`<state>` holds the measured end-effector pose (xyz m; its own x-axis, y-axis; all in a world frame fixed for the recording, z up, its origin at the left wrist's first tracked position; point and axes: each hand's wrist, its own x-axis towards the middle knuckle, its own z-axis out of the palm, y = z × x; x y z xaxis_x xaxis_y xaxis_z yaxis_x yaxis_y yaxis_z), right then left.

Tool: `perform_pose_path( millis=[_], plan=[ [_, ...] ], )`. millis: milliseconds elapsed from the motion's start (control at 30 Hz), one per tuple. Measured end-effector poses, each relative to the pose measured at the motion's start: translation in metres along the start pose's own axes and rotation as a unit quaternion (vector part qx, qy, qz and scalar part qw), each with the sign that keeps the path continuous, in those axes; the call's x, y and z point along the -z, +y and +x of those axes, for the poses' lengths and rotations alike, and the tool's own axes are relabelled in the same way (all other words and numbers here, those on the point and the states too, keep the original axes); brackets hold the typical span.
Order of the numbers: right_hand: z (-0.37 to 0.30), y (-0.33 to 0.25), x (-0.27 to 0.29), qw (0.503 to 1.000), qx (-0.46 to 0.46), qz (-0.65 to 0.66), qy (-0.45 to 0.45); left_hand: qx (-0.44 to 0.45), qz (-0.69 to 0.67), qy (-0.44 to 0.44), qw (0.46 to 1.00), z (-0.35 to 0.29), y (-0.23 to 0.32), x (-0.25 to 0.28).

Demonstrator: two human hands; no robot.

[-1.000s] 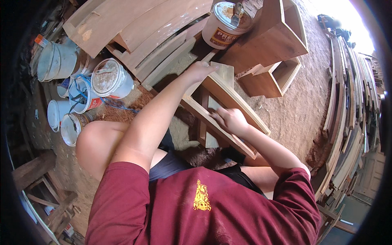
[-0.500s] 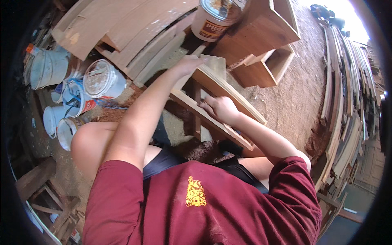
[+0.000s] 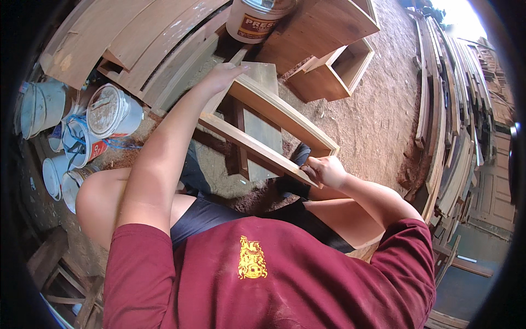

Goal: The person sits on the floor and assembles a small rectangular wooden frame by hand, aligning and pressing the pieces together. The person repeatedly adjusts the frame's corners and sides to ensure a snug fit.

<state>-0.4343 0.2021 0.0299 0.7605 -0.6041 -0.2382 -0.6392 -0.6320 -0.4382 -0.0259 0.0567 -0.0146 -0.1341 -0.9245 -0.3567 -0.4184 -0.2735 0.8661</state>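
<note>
Evidently, the left hand [image 3: 220, 78] has its fingers [image 3: 234, 71] closed over the far end of the wooden frame [image 3: 290, 117]; the right hand [image 3: 330, 172] has its fingers curled against the near end of the frame's lower rail [image 3: 255, 146], though whether they grip it or only touch it I cannot tell; the frame slants between both sets of fingers; under it, also between them, show a pale board [image 3: 263, 127] and a brown strip [image 3: 243, 162]; just beyond the left fingers stands a white bucket [image 3: 249, 26]; right of those fingers sits an open wooden box [image 3: 323, 85].
</note>
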Motion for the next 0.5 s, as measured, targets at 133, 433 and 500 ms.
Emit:
perform_pose_path(
  millis=[133,433,500],
  plan=[
    [0.011,-0.001,0.005,0.999,-0.002,0.006,-0.037,0.017,0.014,0.001,1.000,-0.007,0.011,-0.001],
    [0.110,-0.036,-0.006,0.995,0.085,0.008,0.048,0.000,-0.016,0.015,1.000,-0.005,0.000,0.002],
    [0.142,-0.053,0.001,0.995,0.090,0.014,0.050,0.012,-0.019,0.009,1.000,-0.009,0.009,-0.001]
  ],
)
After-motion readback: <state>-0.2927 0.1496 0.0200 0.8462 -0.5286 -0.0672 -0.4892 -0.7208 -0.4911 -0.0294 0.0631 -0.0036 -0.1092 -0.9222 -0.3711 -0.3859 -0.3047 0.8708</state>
